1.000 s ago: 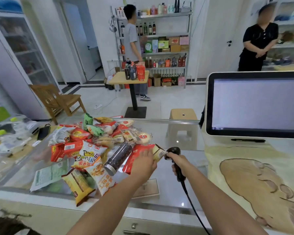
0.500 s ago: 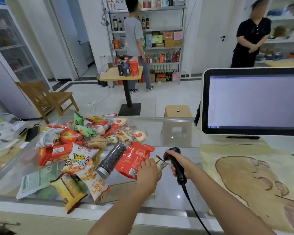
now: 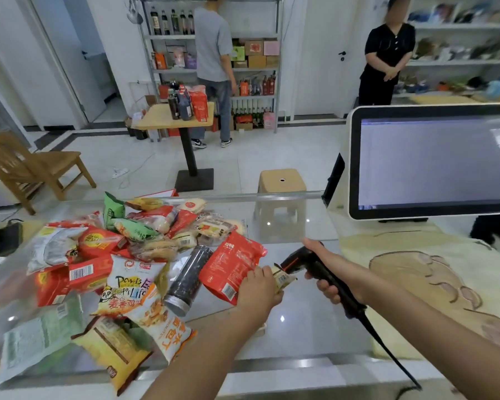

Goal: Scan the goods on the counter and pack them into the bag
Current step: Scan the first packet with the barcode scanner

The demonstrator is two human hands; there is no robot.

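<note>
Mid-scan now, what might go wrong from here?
The red pouch lies right beside the small packet that the left hand holds at the scanner, so its barcode might be read instead. The dark jar lies on its side against the pile and could roll if packets are pulled away.

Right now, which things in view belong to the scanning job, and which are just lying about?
Job: black handheld scanner in right hand; small pale packet in left hand; red foil pouch; dark cylindrical jar; heap of snack packets.
Lying about: wooden chair; tan plastic stool; yellow table with bottles.
</note>
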